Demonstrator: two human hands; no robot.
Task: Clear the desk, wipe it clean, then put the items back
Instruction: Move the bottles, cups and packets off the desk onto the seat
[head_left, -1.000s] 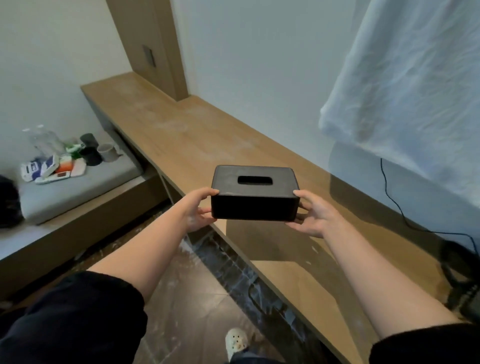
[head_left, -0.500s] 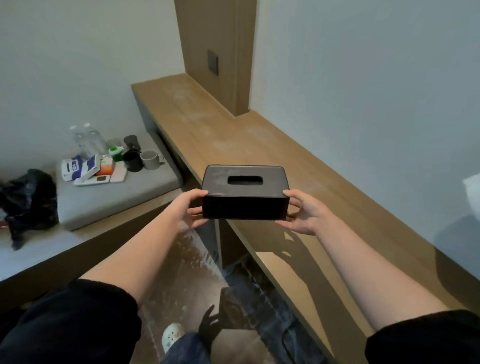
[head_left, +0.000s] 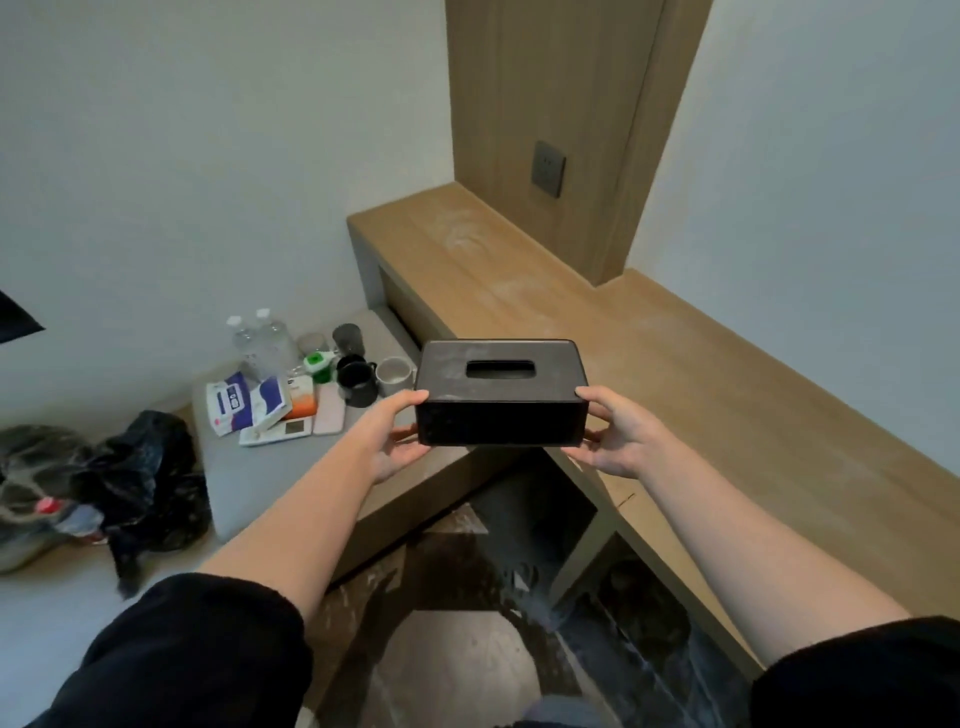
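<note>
Black rectangular slotted tissue box (head_left: 500, 395) is pinched level between left hand (head_left: 390, 439) and right hand (head_left: 614, 434), likely for carrying off dusty wooden desk (head_left: 701, 384).

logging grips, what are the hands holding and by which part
Both hands, left hand and right hand, hold the black tissue box by its two short ends.

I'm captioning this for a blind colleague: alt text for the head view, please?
A left hand and right hand hold a black tissue box by its ends near a wooden desk; mugs, bottles and packets sit on a grey cushion.
</note>
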